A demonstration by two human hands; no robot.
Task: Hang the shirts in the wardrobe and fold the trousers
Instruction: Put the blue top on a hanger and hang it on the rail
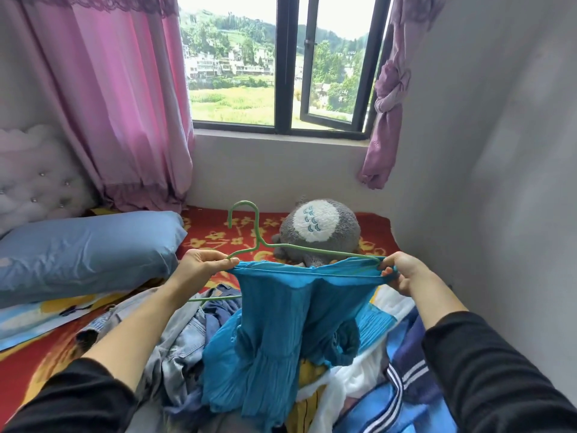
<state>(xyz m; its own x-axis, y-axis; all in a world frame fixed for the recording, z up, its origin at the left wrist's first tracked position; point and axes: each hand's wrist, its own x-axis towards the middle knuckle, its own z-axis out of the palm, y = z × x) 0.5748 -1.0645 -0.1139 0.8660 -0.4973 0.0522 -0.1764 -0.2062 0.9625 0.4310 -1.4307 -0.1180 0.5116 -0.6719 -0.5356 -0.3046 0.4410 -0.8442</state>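
Now both hands, left (199, 264) and right (402, 271), closed on blue shirt (281, 332) and green hanger (281, 246).

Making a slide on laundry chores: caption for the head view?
Both hands stretch a blue shirt onto a green hanger above clothes piled on the bed.

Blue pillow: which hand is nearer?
Left. The left hand holds the hanger end just right of the blue pillow; the right hand is at the far end, across the blue shirt.

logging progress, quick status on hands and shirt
Left hand and right hand both gripping the blue shirt and green hanger. Shirt going on the hanger. Clothes pile waiting underneath.
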